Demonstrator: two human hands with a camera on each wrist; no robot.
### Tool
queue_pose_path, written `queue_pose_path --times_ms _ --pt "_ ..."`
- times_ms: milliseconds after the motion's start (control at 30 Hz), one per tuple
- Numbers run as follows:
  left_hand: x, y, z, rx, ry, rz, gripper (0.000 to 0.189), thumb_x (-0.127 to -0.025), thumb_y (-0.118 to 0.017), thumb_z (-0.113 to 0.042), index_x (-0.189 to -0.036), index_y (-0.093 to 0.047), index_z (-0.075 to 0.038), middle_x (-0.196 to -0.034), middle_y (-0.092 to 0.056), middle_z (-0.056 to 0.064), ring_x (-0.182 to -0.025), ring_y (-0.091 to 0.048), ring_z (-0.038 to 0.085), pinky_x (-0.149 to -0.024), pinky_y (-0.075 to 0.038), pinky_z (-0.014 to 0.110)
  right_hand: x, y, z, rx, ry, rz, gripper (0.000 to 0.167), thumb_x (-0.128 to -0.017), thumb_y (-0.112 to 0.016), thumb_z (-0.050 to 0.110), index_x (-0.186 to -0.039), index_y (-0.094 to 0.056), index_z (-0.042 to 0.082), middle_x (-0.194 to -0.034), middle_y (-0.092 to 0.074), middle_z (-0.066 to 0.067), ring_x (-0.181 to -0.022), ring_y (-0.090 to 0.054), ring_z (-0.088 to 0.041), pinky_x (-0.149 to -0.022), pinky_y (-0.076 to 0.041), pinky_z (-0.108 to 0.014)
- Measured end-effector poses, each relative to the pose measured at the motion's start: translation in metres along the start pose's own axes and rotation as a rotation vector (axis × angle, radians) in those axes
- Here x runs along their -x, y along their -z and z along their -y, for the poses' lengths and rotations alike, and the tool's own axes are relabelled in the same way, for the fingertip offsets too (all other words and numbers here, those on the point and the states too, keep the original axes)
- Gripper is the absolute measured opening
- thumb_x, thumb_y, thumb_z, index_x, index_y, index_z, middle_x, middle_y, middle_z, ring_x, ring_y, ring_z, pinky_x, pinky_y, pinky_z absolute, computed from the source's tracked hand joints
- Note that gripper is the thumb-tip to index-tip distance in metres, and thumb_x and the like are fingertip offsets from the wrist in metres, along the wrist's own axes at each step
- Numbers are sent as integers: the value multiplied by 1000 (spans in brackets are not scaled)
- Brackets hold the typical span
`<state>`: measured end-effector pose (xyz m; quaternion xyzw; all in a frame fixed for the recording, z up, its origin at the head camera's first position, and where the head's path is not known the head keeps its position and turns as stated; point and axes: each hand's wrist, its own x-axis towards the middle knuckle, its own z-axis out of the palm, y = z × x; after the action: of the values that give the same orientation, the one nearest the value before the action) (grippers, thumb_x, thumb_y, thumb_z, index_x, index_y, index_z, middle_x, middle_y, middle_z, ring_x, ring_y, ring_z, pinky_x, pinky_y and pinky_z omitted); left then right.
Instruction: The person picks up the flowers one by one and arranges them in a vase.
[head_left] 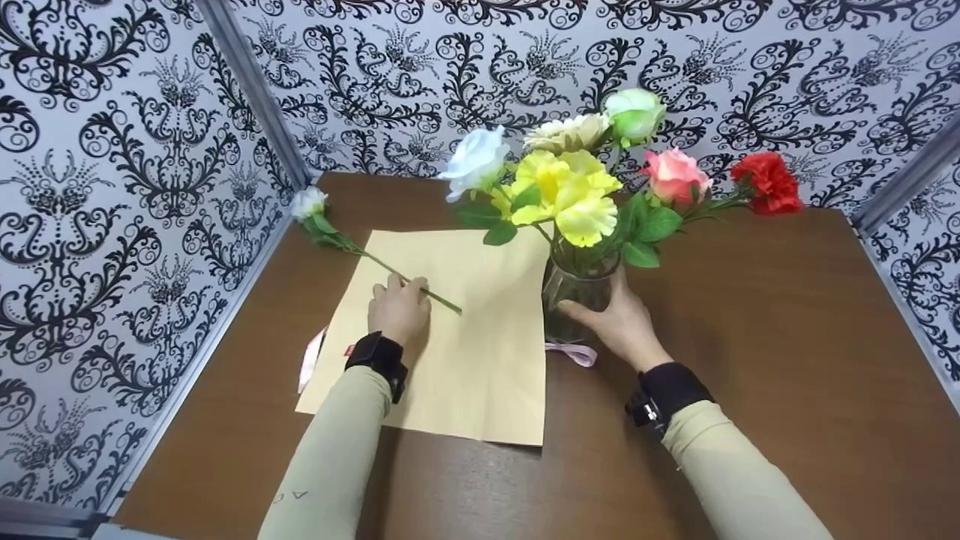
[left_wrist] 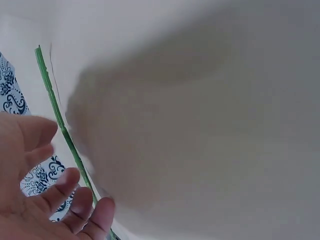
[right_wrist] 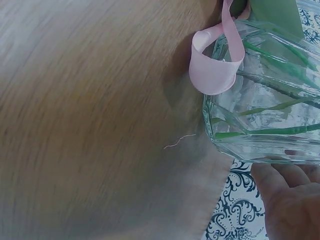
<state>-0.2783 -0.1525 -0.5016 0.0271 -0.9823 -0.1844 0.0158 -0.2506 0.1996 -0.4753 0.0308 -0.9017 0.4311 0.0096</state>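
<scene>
A glass vase [head_left: 574, 289] stands just right of the tan paper sheet [head_left: 480, 367]. My right hand [head_left: 621, 321] grips its right side, thumb across the front. The vase holds several flowers, including a yellow one [head_left: 566, 191], a pink rose [head_left: 675, 176] and a red carnation [head_left: 772, 182]. Green stems show through the glass [right_wrist: 270, 117] in the right wrist view. On the paper, my left hand [head_left: 399, 309] reaches to the green stem [left_wrist: 72, 145] of a single white flower [head_left: 308, 202]. Its fingers are loosely bent beside the stem, with no clear grasp visible.
A pink ribbon [right_wrist: 215, 77] loops out at the vase's base. Another pale ribbon end [head_left: 309, 364] sticks out under the paper's left edge. Patterned panels [head_left: 495, 82] enclose the brown table [head_left: 780, 330] at the back and sides.
</scene>
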Motion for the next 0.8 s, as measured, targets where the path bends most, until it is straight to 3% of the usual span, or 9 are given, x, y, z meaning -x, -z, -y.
queue_pose_path --times_ms 167,367,500,667,800 --pt "-2 -2 5 -16 5 39 30 -103 -56 -32 -123 -66 -11 -126 -56 22 -115 -53 47 -91 -49 58 0 0 0 5 1 -3 118 -78 -76 70 -164 -6 27 -155 -41 -28 -139 -43 -50 -113 -35 -63" --pt "0 -3 12 48 71 -8 21 -100 -61 -24 -105 -64 -3 -124 -51 25 -109 -56 48 -84 -53 59 0 -1 -1 9 0 -8 117 -79 -76 69 -164 -7 26 -155 -42 -29 -138 -43 -51 -113 -35 -64" --pt "1 3 13 117 178 -18 29 -98 -59 -17 -118 -59 3 -129 -46 28 -109 -58 52 -85 -55 61 0 -1 0 4 3 -5 118 -79 -75 70 -164 -6 27 -155 -41 -28 -139 -43 -51 -113 -34 -64" --pt "1 11 15 202 308 24 51 -95 -53 -10 -141 -38 4 -133 -45 31 -107 -61 53 -87 -54 60 0 0 1 3 -7 1 118 -78 -75 71 -164 -7 27 -155 -42 -28 -138 -43 -51 -112 -35 -64" --pt "-1 15 19 259 364 44 65 -93 -54 -8 -150 -26 4 -136 -44 34 -112 -60 52 -94 -52 58 1 1 2 5 -22 16 120 -79 -75 71 -164 -3 27 -159 -36 -27 -142 -39 -52 -114 -33 -65"
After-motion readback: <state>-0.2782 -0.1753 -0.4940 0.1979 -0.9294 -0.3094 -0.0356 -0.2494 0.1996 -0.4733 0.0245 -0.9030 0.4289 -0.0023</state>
